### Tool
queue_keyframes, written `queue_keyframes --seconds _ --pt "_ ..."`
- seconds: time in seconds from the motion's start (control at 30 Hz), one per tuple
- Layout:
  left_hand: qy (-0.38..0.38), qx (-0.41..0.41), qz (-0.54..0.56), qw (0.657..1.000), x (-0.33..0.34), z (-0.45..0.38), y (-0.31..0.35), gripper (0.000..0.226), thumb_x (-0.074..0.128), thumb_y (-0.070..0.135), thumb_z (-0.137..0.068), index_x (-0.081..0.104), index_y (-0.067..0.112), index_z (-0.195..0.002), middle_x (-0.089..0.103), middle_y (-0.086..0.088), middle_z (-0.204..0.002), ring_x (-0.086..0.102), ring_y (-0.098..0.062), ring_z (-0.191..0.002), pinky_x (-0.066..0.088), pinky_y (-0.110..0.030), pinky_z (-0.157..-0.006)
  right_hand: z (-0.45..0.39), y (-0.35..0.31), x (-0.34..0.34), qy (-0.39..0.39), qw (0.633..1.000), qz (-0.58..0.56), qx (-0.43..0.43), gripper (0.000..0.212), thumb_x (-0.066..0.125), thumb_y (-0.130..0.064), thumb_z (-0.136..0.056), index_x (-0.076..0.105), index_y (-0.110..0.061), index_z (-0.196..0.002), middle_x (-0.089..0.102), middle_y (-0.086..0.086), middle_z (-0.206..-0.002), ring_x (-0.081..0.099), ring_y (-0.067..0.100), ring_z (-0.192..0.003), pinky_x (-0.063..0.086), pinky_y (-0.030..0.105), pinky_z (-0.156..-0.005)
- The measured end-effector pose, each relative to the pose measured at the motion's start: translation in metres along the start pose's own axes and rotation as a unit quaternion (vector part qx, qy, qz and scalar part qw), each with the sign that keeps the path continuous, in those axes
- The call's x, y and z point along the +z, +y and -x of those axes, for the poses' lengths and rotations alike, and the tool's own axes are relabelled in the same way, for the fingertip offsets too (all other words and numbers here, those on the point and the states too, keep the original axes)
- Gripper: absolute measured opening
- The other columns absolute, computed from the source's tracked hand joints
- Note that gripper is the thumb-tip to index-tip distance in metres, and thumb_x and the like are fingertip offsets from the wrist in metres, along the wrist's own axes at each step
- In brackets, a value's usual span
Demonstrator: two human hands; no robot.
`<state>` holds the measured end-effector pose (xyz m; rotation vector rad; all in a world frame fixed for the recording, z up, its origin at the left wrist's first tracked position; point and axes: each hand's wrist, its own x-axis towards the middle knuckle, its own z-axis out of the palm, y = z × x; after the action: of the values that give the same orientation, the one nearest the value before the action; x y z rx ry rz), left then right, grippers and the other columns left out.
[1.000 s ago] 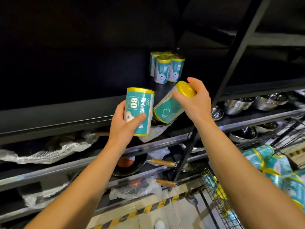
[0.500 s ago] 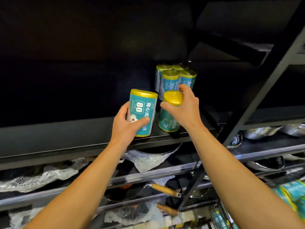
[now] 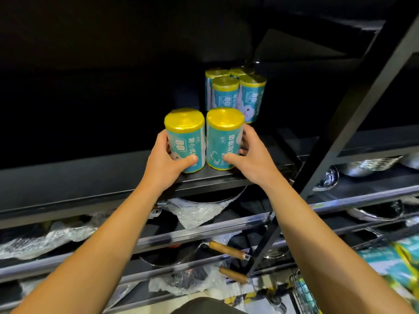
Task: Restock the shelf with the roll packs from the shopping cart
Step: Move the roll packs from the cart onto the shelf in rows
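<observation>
At the front edge of the dark shelf (image 3: 226,177) two teal roll packs with yellow tops stand upright, long axes vertical, yellow ends up, side by side and nearly touching. The left hand (image 3: 167,159) wraps the left roll pack (image 3: 184,139), thumb across its lower front and fingers round its far left side. The right hand (image 3: 247,155) clasps the right roll pack (image 3: 224,138), thumb low on the front, fingers curled behind its right side. Both packs sit just inside the shelf lip. Deeper in stands a cluster of four roll packs (image 3: 235,94), also upright, apart from the held pair with bare shelf between. Left of the packs the shelf runs open and dark; to the right a slanted black upright (image 3: 353,109) bounds it. More roll packs lie in the shopping cart (image 3: 303,291) at lower right.
</observation>
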<state>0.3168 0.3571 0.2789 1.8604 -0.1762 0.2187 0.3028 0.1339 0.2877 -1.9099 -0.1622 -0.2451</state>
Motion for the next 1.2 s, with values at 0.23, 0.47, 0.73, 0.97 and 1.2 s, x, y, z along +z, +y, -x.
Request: queue_keyframes --seconds 0.23,0.47,0.73,0.97,1.2 --pt "-0.005 0.011 -0.027 1.000 -0.001 0.004 -0.001 0.089 0.088 0.011 -0.070 0.038 0.023 -0.144 0.058 0.012 -0.126 0.058 0.002 -0.114 0.050 -0.020 -0.092 0.010 0.003 -0.008 0.043 0.995 0.087 0.011 0.104 0.088 -0.016 -0.071 0.026 -0.022 -0.154 0.050 -0.010 -0.131 0.047 0.000 -0.119 0.036 0.000 -0.081" --pt "0.006 0.020 -0.071 0.997 0.002 0.007 0.000 0.086 0.086 0.011 -0.071 0.038 0.021 -0.142 0.056 0.012 -0.126 0.058 -0.007 -0.114 0.050 -0.026 -0.094 0.013 0.003 -0.009 -0.006 0.987 0.161 0.025 0.087 0.075 -0.013 -0.084 0.026 -0.024 -0.155 0.056 -0.005 -0.143 0.053 0.015 -0.129 0.042 0.025 -0.100" --pt "0.015 0.016 -0.073 0.997 0.004 0.008 0.004 0.085 0.087 0.013 -0.070 0.040 0.021 -0.141 0.057 0.014 -0.121 0.058 -0.004 -0.108 0.047 -0.015 -0.085 0.005 0.002 0.013 0.032 0.971 0.228 0.065 0.084 0.082 -0.047 -0.071 0.036 -0.027 -0.138 0.065 -0.015 -0.118 0.059 0.020 -0.119 0.028 0.055 -0.116" --pt "0.013 0.007 -0.040 0.999 0.002 0.002 0.000 0.084 0.089 0.011 -0.067 0.043 0.022 -0.138 0.061 0.008 -0.122 0.061 -0.005 -0.106 0.052 -0.025 -0.089 0.008 -0.015 -0.018 0.208 0.978 0.015 0.028 0.062 0.079 -0.033 -0.066 0.056 -0.035 -0.123 0.059 0.000 -0.120 0.062 0.009 -0.101 0.055 0.025 -0.082" --pt "-0.004 0.004 -0.039 0.999 0.001 -0.005 0.003 0.086 0.090 0.010 -0.066 0.043 0.022 -0.136 0.060 0.010 -0.118 0.059 0.002 -0.097 0.048 -0.015 -0.080 -0.009 -0.057 -0.036 0.144 0.977 0.147 -0.052 0.087 0.085 -0.013 -0.067 0.043 -0.018 -0.142 0.039 -0.002 -0.130 0.048 0.010 -0.118 0.041 0.011 -0.092"
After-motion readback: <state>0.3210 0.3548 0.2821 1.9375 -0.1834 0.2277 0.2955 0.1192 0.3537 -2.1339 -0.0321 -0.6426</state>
